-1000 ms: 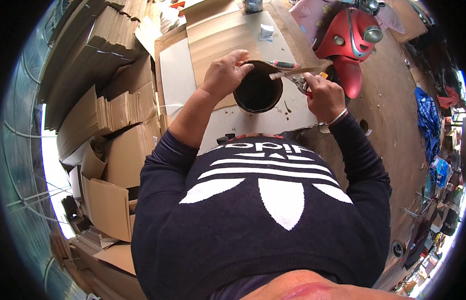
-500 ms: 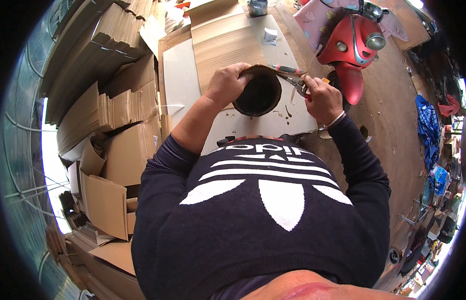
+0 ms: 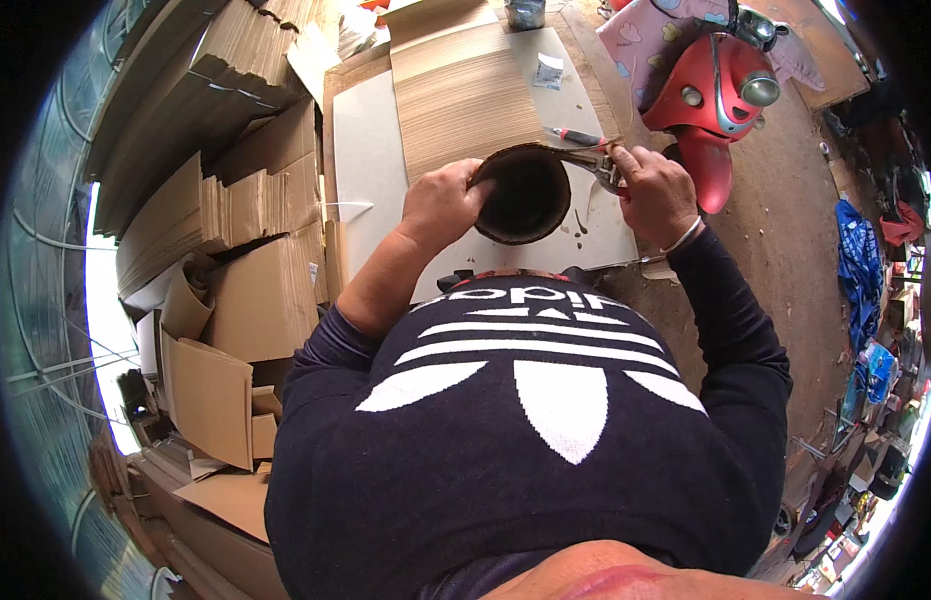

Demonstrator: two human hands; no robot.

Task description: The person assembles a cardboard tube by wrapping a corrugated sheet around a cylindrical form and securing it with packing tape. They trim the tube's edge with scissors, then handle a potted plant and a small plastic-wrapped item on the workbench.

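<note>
The left hand (image 3: 441,207) clasps a dark-brown round tube (image 3: 526,172), the right hand (image 3: 658,197) (right of that grip) a silvery metal hand tool (image 3: 592,161).

Dark round tube (image 3: 524,195), metal hand tool (image 3: 603,168).
We see tube's near-black inside, brown rough rim, mouth facing us; tool sits at its 2 o'clock, metal end at the rim.
</note>
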